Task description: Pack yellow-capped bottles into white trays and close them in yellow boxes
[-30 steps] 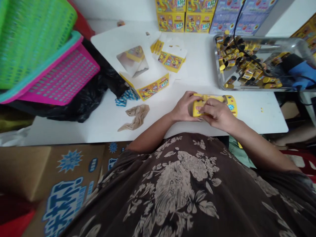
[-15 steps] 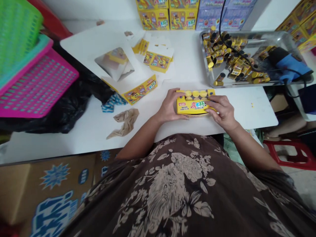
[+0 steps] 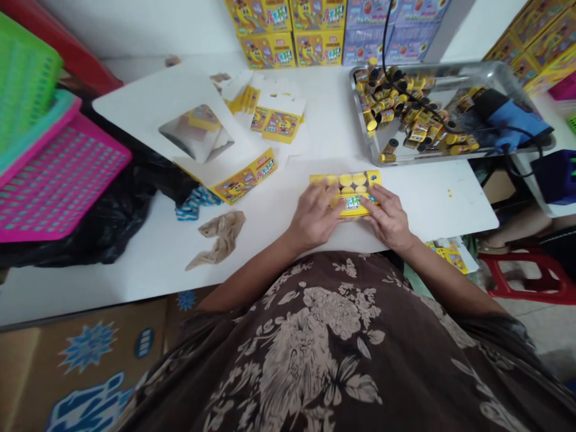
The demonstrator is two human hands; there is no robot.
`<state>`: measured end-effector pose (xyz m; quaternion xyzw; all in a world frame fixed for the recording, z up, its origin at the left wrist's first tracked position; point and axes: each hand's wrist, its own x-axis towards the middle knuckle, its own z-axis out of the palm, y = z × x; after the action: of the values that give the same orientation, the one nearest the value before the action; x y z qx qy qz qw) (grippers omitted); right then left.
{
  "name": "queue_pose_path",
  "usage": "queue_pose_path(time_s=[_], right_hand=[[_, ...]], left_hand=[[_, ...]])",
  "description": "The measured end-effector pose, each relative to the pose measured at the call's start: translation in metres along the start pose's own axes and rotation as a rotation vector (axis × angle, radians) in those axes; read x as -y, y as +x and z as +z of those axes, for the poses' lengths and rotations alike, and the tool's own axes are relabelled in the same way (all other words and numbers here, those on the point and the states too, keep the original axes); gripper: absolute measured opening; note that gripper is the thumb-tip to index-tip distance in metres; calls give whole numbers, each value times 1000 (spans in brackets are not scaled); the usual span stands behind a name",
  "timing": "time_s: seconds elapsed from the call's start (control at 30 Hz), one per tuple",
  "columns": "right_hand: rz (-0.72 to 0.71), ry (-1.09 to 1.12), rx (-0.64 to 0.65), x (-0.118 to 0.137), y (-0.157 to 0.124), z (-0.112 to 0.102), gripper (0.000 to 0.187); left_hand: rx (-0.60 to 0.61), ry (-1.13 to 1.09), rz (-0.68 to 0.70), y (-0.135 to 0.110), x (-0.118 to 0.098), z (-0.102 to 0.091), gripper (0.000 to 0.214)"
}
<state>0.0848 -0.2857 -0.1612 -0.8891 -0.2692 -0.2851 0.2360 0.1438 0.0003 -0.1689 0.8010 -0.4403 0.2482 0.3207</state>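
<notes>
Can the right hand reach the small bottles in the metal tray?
Likely yes. The right hand rests on the yellow box, and the metal tray lies just ahead on the white table. It would first have to release the box.

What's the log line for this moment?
left hand: on yellow printed pack | right hand: on same pack | nearby: steel tray of yellow-capped tubes

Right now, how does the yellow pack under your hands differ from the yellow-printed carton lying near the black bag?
The yellow pack sits under your left hand and right hand, while the carton lies untouched on the table. The pack shows rows of round yellow tops; the carton shows white card and a printed strip. Both carry yellow printing.
</notes>
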Motion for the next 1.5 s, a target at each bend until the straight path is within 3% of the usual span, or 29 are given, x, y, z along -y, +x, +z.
queue_pose_path(time_s=[0.1, 0.33, 0.43, 0.6, 0.77, 0.83, 0.9, 1.0, 1.1, 1.17, 1.23, 1.4, 1.5], right_hand=[[44, -10, 10, 5, -7, 5, 51], [134, -13, 4, 9, -12, 11, 56], [129, 18, -41, 5, -14, 12, 50], [120, 5, -166, 8, -17, 16, 37], [145, -63, -33, 8, -10, 7, 29], [191, -122, -100, -9, -12, -11, 26], [357, -259, -269, -38, -20, -44, 21], [829, -535, -555, -91, -40, -120, 21], [1134, -670, -666, -139, -59, -204, 31], [1459, -745, -557, -165, -66, -249, 35], [1631, -756, -454, -185, -68, -280, 36], [1657, -681, -274, -219, -65, -311, 17], [1573, -656, -219, -228, -64, -319, 48]], left_hand=[[20, 14, 131, 0, -19, 8, 39], [-1, 86, 89, 5, -30, 29, 31], [20, 119, 108, 11, -32, 28, 31], [-102, 299, 217, 15, -34, 18, 29], [-106, 238, 158, 27, -32, 20, 27], [-92, 225, 102, 37, -31, 23, 25], [-36, 192, 22, 48, -30, 26, 28], [62, 139, -28, 59, -29, 24, 30], [85, 208, 88, 66, -27, 16, 33], [63, 259, 179, 71, -24, 10, 35], [39, 256, 220, 76, -22, 5, 35], [61, 163, 87, 79, -15, 2, 31], [68, 151, 33, 78, -14, 3, 31]])
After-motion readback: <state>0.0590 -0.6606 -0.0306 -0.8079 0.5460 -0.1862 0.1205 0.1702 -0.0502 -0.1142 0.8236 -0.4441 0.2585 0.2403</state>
